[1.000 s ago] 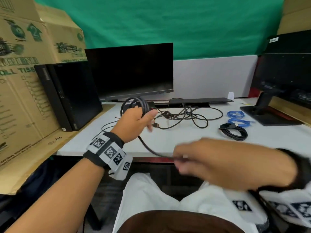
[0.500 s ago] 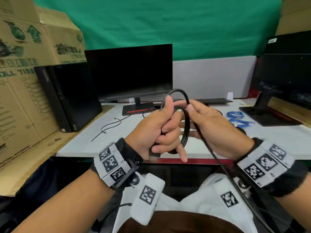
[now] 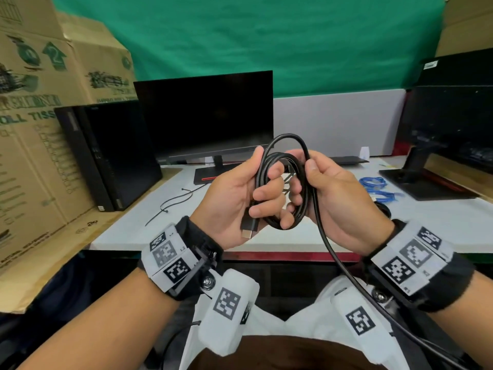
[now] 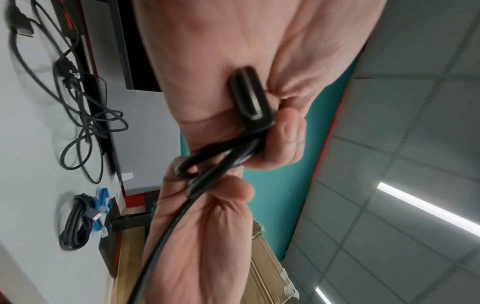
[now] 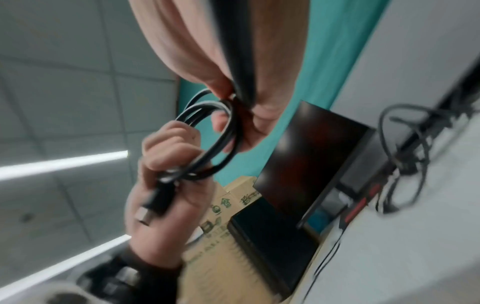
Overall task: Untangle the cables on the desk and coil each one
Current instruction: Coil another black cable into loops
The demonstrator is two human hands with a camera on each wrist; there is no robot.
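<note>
A black cable is partly wound into loops held in front of my chest, above the desk's front edge. My left hand grips the loops, and the cable's plug sticks out below its palm. My right hand pinches the newest loop at the right side; the loose tail runs down past that wrist to my lap. In the left wrist view the plug lies against the palm. The right wrist view shows the coil in the left hand. A tangle of black cables lies on the desk.
A coiled black cable and blue cables lie on the white desk to the right. A monitor, a black PC tower, a second monitor stand, cardboard boxes and a thin black tie surround the work area.
Both hands came together in front of my chest, away from the desk. The right hand brought the cable up to the left and laid another loop onto the coil.
</note>
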